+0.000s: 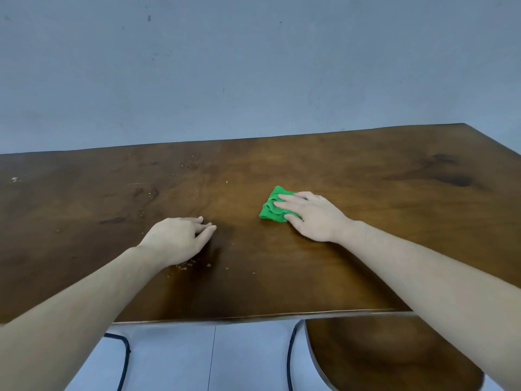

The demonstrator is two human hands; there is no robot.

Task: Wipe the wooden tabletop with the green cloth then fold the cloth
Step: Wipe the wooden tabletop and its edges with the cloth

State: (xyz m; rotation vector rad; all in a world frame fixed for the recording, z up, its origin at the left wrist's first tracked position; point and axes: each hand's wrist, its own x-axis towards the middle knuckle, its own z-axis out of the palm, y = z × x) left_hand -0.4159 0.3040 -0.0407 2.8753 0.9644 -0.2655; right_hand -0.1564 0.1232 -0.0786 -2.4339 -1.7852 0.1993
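Note:
A small bunched green cloth [271, 208] lies on the wooden tabletop [366, 249], right of centre. My right hand [308, 215] presses flat on the cloth's right part, fingers spread over it, so part of the cloth is hidden. My left hand [180, 238] rests on the bare wood to the left, fingers loosely curled, holding nothing. Pale crumbs [184, 266] are scattered near my left wrist, and more specks lie toward the table's left and back.
A grey wall [253, 66] rises behind the table's far edge. Below the near edge, a wooden chair seat [380, 356] sits at the right, and black cables [124, 359] run over the pale floor.

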